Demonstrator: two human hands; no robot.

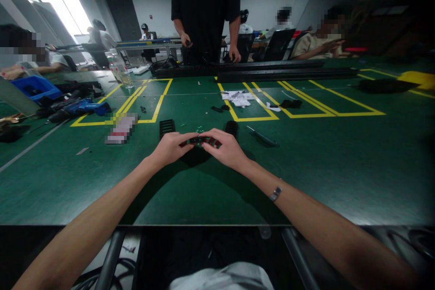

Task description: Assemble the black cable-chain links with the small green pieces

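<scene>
My left hand (171, 147) and my right hand (227, 146) meet above the green table, fingers closed on opposite ends of a small dark part (197, 140). Red and green patches show on it; my fingers cover most of it, so its kind is unclear. Just beyond my left hand lies a black slotted piece (166, 128), and a similar black piece (231, 128) is behind my right hand. Small green bits (200, 130) lie past my fingertips. A screwdriver (263, 137) rests to the right of my right hand, its tip pointing away to the left.
White paper scraps (238, 98) lie among yellow tape lines. A blue power drill (79, 108), a blue bin (36, 89) and a clear bottle (120, 70) stand left. Long black bars (288, 74) span the far side, where a person in black (205, 13) stands.
</scene>
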